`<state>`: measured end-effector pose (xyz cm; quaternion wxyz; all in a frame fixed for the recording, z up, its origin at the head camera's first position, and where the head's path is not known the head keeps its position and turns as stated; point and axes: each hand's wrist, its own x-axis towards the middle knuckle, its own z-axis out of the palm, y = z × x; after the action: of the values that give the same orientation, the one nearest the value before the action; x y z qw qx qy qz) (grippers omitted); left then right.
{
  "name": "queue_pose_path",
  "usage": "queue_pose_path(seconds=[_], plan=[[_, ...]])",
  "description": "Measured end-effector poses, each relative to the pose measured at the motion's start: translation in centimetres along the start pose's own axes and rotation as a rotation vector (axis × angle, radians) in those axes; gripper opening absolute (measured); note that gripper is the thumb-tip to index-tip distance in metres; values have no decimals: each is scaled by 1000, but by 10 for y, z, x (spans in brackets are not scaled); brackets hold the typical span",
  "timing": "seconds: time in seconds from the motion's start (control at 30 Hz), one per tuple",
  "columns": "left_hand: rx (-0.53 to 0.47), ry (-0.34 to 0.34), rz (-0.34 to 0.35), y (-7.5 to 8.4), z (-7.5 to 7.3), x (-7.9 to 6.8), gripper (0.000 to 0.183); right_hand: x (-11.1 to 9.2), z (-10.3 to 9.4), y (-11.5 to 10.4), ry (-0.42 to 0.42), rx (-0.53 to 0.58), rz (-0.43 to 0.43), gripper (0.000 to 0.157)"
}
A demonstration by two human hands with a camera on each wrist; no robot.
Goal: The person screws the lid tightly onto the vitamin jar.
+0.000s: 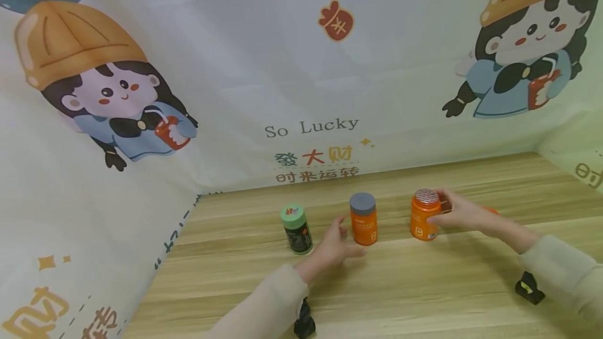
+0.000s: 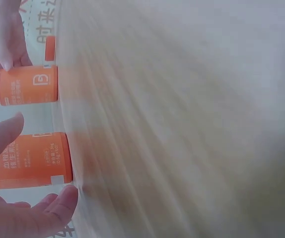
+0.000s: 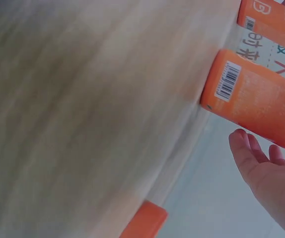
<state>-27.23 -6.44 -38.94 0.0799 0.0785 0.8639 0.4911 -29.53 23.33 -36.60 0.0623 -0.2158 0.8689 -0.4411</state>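
A grey-capped orange jar stands upright on the table. My left hand is spread beside it, with thumb and fingers apart on either side in the left wrist view. To its right is a second orange jar, lidless, with a silvery printed seal over its mouth. My right hand is at this jar's right side, thumb toward its front. In the right wrist view the fingers are extended, with a gap between them and the jar. An orange lid lies partly hidden behind my right forearm.
Left of my left hand stands a dark jar with a green lid. The wood-grain table ends at a printed cloth backdrop behind and at the sides. Black wrist-mounted pieces hang under both sleeves.
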Motion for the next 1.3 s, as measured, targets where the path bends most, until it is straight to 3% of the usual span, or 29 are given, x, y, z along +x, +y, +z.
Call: queue_pose_path(seconds=[0.37,0.6,0.77,0.97,1.3], plan=[[-19,-52,11,-2,-10,-20,87,4,8,3,4,-4,0,73],[-26,-32,8,-7,-14,-22,81,3,8,3,20,-26,-1,74],[-7,-10,11,-8,-21,-24,77,4,13,-4,9,-66,-62,73],[2,-9,31,-10,-27,-28,73,6,33,-23,-78,-31,-179,64],[-51,-58,81,-15,-31,-34,65,-1,74,-58,-197,-10,-243,67]])
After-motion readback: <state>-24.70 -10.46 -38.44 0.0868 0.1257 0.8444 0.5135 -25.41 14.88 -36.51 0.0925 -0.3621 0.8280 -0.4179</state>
